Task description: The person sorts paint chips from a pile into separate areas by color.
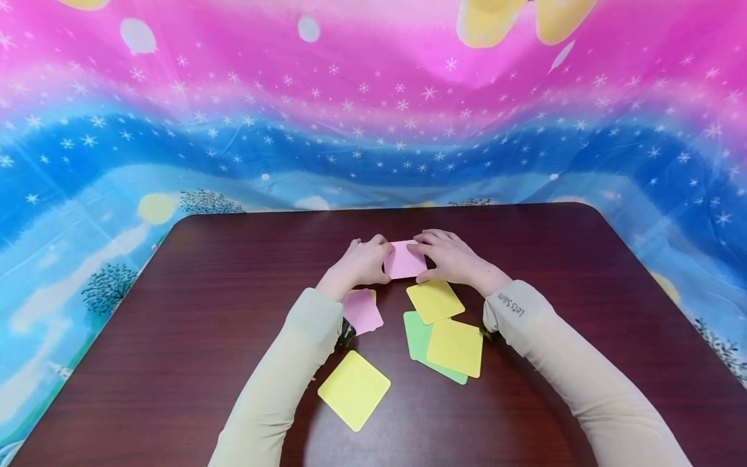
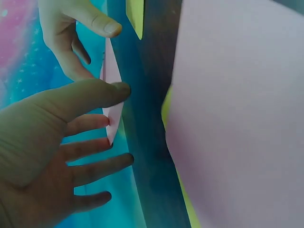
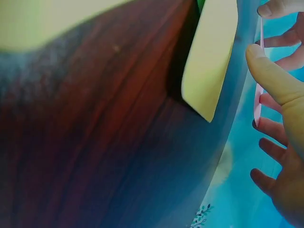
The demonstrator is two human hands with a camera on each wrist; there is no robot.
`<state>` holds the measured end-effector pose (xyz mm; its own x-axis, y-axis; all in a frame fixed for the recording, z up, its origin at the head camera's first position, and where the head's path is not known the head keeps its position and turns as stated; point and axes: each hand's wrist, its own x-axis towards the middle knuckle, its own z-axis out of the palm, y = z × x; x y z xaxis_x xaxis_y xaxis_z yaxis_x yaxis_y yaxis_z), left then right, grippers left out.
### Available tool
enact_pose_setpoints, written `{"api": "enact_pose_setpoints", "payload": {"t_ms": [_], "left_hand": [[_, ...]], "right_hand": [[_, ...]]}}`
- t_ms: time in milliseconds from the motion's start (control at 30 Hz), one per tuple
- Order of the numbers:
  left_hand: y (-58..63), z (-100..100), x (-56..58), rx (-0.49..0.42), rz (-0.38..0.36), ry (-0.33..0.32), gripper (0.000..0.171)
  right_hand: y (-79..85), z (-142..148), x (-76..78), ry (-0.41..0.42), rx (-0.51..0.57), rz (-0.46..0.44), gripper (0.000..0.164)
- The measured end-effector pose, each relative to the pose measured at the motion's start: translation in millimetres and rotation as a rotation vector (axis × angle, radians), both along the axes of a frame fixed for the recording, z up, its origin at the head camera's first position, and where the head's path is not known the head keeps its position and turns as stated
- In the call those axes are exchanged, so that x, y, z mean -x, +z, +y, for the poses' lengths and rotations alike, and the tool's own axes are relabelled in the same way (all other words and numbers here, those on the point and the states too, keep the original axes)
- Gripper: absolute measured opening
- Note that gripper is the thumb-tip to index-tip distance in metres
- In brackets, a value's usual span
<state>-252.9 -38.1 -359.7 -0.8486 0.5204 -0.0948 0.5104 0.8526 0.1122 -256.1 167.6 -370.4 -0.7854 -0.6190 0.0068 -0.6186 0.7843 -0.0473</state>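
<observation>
A pink square card (image 1: 404,261) is held up between both hands near the far middle of the table. My left hand (image 1: 363,261) pinches its left side, thumb on the near face and fingertips behind. On the opposite side my right hand (image 1: 455,256) grips it the same way. In the left wrist view the card (image 2: 110,78) appears nearly edge-on, with the thumb of the left hand (image 2: 61,128) in front of it. The right wrist view shows it as a thin pink strip (image 3: 258,102) beside the right hand (image 3: 285,128).
Below the left hand lies another pink card (image 1: 363,312) with yellow showing behind it. A yellow card (image 1: 354,390) rests nearer. Toward the right, a yellow card (image 1: 435,301) and another yellow card (image 1: 456,348) overlap a green card (image 1: 417,337). A patterned cloth (image 1: 373,130) hangs behind the dark table (image 1: 233,292).
</observation>
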Motion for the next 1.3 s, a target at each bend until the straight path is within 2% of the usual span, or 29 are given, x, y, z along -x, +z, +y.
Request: {"api": "enact_pose_setpoints", "payload": {"t_ms": [467, 633, 967, 1300], "left_hand": [[-2.6, 23.0, 15.1, -0.008, -0.066, 0.014, 0.049], [-5.2, 30.2, 19.4, 0.026, -0.064, 0.024, 0.049], [-3.2, 45.4, 21.9, 0.086, -0.056, 0.062, 0.048], [-3.8, 49.5, 24.1, 0.102, -0.122, 0.094, 0.050]], "right_hand": [[-0.1, 14.9, 4.8, -0.057, 0.001, -0.047, 0.068], [-0.2, 18.3, 6.6, -0.072, 0.018, -0.070, 0.067], [-6.6, 24.1, 14.2, -0.114, 0.037, -0.125, 0.067], [-11.4, 27.8, 20.7, -0.136, 0.109, -0.243, 0.058]]}}
